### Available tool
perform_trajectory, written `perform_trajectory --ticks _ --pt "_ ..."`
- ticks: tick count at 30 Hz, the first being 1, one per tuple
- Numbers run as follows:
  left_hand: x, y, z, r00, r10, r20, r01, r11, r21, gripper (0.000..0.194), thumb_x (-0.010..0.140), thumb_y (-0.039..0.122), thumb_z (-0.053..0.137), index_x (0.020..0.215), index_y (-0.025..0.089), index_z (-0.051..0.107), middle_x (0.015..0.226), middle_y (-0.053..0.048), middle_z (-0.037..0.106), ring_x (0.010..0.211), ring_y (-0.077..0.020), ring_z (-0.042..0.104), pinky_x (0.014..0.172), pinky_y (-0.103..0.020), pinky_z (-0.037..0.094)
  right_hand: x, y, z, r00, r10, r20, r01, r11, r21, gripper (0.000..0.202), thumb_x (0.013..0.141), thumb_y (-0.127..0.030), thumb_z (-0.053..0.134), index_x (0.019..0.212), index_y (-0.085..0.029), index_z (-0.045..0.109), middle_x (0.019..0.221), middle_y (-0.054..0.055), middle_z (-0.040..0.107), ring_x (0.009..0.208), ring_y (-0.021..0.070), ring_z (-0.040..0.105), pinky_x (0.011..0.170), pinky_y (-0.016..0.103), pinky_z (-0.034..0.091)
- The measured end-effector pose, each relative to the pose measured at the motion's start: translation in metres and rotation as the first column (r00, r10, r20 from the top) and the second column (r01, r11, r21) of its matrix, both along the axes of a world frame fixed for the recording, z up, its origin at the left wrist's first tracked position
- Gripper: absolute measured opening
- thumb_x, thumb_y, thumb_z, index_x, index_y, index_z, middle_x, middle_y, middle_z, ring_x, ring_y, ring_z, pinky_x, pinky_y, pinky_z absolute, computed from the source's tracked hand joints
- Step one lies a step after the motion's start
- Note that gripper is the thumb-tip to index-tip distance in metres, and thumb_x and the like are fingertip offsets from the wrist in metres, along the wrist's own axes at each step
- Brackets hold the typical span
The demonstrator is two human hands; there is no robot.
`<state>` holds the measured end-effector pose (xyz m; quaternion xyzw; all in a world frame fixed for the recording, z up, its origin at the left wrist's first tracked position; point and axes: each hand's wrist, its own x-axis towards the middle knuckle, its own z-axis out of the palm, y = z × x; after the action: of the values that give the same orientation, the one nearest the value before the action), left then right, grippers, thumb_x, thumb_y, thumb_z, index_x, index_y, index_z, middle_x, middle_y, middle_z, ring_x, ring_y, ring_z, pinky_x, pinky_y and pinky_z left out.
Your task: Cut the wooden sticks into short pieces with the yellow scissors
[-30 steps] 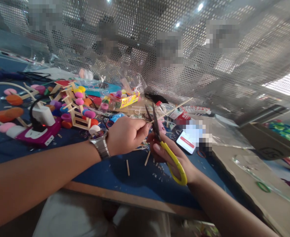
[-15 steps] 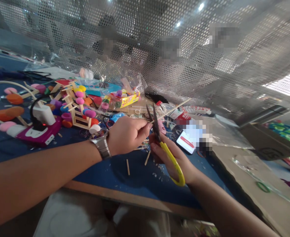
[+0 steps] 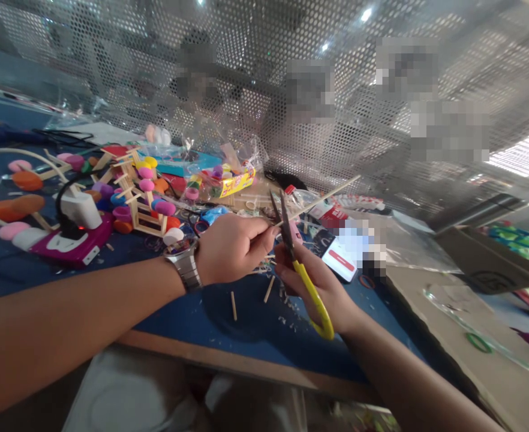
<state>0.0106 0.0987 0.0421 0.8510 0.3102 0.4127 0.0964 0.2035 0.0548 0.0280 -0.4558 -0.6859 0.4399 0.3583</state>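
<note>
Between its thumb and fingers, my left hand [image 3: 237, 247] pinches one end of a thin wooden stick [image 3: 322, 199], which slants up to the right. My right hand [image 3: 316, 282] is closed round the yellow handle of the scissors [image 3: 309, 288]. The scissor blades are parted and point upward, with the stick crossing them close to my left fingertips. Two short cut pieces of stick [image 3: 233, 305] [image 3: 269, 289] and pale shavings lie on the blue table [image 3: 192, 327] below my hands.
At left are a purple power strip [image 3: 73, 240], a white plug and a stick model [image 3: 145, 210] with colourful clay lumps. A lit phone [image 3: 343, 255] lies right of my hands. Farther right stands a cardboard box [image 3: 484, 258]. People are visible behind a perforated screen [image 3: 255, 78].
The stick's far end has shifted slightly right and up. My right hand and the scissors have moved only a little; both hands keep their holds.
</note>
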Motion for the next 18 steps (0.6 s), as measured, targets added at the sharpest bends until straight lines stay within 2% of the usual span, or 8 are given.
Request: perform_trajectory --ticks 4,10,14,18 --pt "-0.0003 -0.0019 0.0015 0.999 -0.028 0.017 0.029 0.999 -0.036 0.035 0.099 0.030 0.041 0.068 0.018 0.053 0.061 -0.001 0.057 0.056 -0.0130 0.051 0.057 -0.027 0.033 0.0032 0.0032 -0.0007 0.999 0.033 -0.011 -0.033 0.999 0.018 0.021 0.086 -0.038 0.068 0.094 -0.023 0.055 0.081 -0.002 0.048 0.068 0.0136 0.042 0.056 0.024 0.037" --pt "-0.0004 -0.0028 0.0022 0.999 0.008 0.045 -0.007 1.000 -0.022 0.030 0.097 0.039 0.050 0.077 0.018 0.059 0.058 0.002 0.056 0.053 -0.0126 0.051 0.054 -0.026 0.032 0.0026 0.0017 -0.0016 0.999 -0.034 -0.040 0.036 0.998 0.053 0.024 0.088 -0.043 0.065 0.088 -0.023 0.053 0.074 -0.004 0.044 0.060 0.0122 0.037 0.051 0.025 0.033" --pt "-0.0011 -0.0016 0.0018 1.000 0.005 0.021 -0.006 0.999 0.031 0.028 0.099 0.033 0.047 0.078 0.018 0.059 0.061 0.000 0.061 0.055 -0.0130 0.053 0.056 -0.027 0.032 0.0011 0.0027 0.0026 0.999 -0.045 0.015 0.044 0.998 0.051 0.026 0.087 -0.044 0.067 0.087 -0.023 0.052 0.073 -0.004 0.044 0.059 0.0121 0.037 0.051 0.025 0.034" --pt "-0.0017 0.0000 0.0004 0.999 0.033 -0.020 -0.032 0.998 0.051 0.032 0.100 0.031 0.043 0.075 0.018 0.058 0.064 -0.002 0.063 0.057 -0.0141 0.056 0.056 -0.028 0.033 0.0003 0.0056 0.0054 1.000 -0.002 -0.016 0.002 0.999 0.036 0.034 0.083 -0.050 0.071 0.091 -0.023 0.053 0.077 -0.003 0.048 0.064 0.0136 0.041 0.054 0.026 0.036"
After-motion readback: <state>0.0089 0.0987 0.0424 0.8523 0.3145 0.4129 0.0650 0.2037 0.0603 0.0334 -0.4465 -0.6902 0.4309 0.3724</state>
